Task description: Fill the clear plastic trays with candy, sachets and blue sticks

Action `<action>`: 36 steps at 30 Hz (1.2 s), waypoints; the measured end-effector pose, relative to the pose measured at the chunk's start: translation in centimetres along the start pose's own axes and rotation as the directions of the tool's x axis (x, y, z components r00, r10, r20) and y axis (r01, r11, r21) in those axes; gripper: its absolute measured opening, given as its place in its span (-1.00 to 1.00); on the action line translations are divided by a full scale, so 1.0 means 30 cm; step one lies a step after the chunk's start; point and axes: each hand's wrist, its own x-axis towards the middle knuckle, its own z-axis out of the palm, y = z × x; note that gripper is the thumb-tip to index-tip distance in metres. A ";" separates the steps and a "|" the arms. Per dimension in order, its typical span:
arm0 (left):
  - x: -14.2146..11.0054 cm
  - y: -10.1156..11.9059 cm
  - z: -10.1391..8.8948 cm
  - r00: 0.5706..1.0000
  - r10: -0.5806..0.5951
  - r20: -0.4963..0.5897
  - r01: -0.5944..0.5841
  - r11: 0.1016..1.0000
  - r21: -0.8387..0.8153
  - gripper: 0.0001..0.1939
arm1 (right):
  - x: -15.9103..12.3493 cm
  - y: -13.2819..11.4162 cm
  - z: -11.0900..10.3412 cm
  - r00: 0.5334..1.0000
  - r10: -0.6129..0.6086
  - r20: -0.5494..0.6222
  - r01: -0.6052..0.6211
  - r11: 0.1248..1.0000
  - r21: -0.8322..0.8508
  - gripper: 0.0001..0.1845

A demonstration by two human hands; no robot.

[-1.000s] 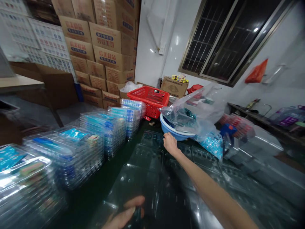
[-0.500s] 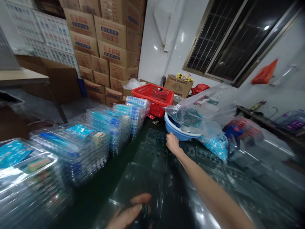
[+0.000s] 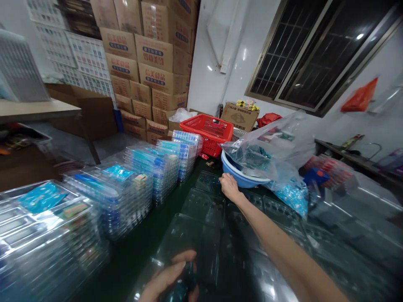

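From the head camera, we see our left hand [image 3: 166, 279] low at the near edge, clenched around a small dark teal piece [image 3: 185, 285], most of which its fingers hide. The piece sits over the near end of a clear blister tray [image 3: 185, 247], whose long axis runs away from us, leaning toward the far right.

Our right hand [image 3: 229, 187] reaches far ahead from the near right, its curled fingers at a second clear tray [image 3: 209, 182], just beside a blue plastic basin [image 3: 241, 178]. We cannot tell whether that grip holds anything. The right hand is the nearer one to the basin and to the clear plastic bag [image 3: 267, 147] lying over it.

On the dark green counter [image 3: 132, 256] to our left stand stacks of packed trays [image 3: 138, 188]. Beyond them sits a red plastic basket [image 3: 208, 134].
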 end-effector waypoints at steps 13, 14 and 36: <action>-0.044 0.066 0.087 0.998 0.062 -0.030 -0.063 0.997 -0.047 -0.55 | -0.034 -0.042 -0.077 0.996 0.028 -0.085 -0.022 0.997 0.080 -0.75; -0.045 0.067 0.082 0.997 0.083 -0.004 -0.083 0.995 -0.062 -0.57 | -0.053 -0.052 -0.099 0.995 0.024 -0.098 -0.013 0.994 0.112 -0.73; -0.075 -0.013 0.109 0.994 0.103 0.032 -0.108 0.933 0.344 -0.66 | -0.626 -0.259 -0.328 0.961 -0.250 0.115 -0.103 0.061 0.993 -0.89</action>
